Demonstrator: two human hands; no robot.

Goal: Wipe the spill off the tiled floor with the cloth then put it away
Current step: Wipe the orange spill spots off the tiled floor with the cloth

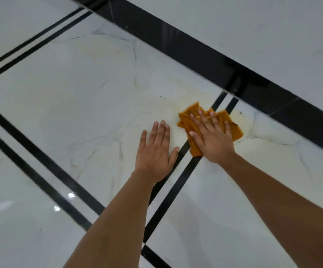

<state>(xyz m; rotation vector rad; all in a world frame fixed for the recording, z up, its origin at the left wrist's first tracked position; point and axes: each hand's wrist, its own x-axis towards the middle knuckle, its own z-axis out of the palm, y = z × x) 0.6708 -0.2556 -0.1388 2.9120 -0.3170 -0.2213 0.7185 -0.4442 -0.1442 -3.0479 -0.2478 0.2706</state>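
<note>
Orange and soft, the cloth (232, 130) lies crumpled on the tiled floor (79, 113), pressed under the flat, spread right hand (211, 138), while the left hand (155, 149) rests unclenched beside it; it looks light, best pinched at a bunched fold.

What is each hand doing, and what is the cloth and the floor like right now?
orange cloth: crumpled, flat on the floor, under the right hand.
right hand: fingers spread, pressing on the cloth.
left hand: flat on the bare floor, holding nothing, beside the cloth.
tiled floor: shiny, with faint yellowish smears around the cloth.
</note>
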